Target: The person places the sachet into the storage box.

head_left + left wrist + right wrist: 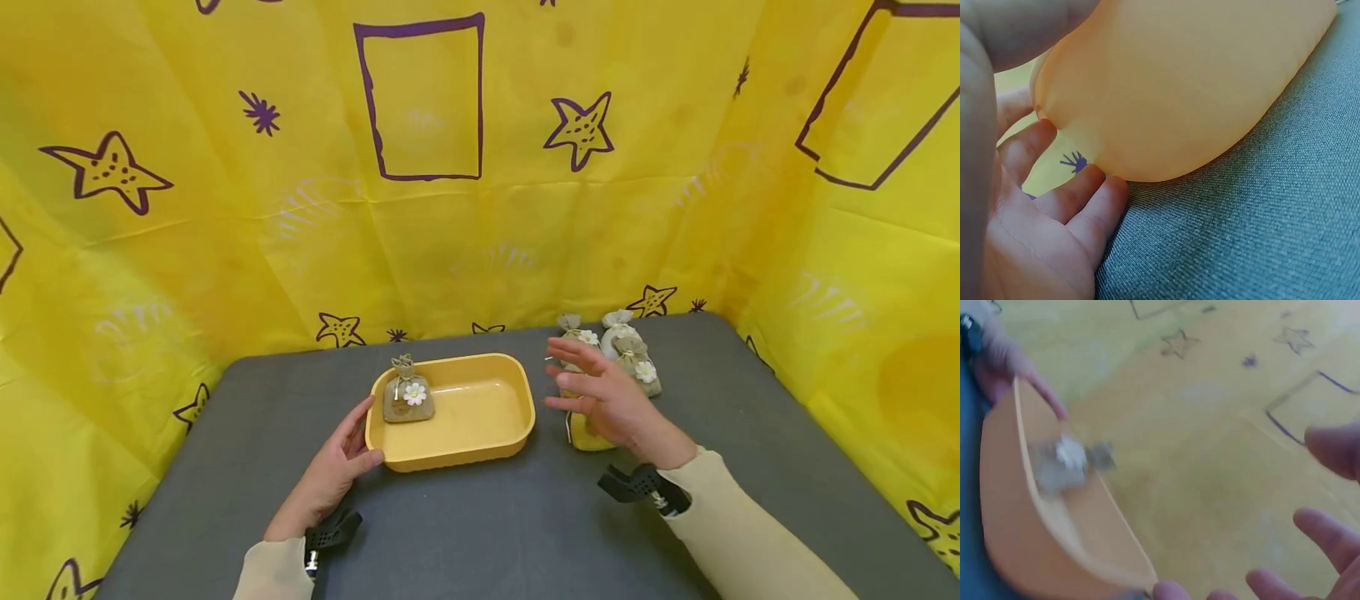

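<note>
A yellow plastic tray (480, 417) with rounded corners sits on the dark tabletop. Inside its left end lies a small beige drawstring pouch (408, 400) with a tied neck and a white flower. My left hand (333, 471) grips the tray's left end, thumb at the near corner and fingers along the outer wall. To the right of the tray, my right hand (603, 396) hovers with fingers spread and holds nothing. Behind and under it is a group of similar pouches (645, 375), partly hidden by the hand. A yellow item (588, 435) shows below its palm.
Yellow cloth (450, 250) printed with purple stars and frames hangs behind the table and along both sides. The grey tabletop (480, 533) runs up to it. A black strap with a camera mount (645, 487) is on each wrist.
</note>
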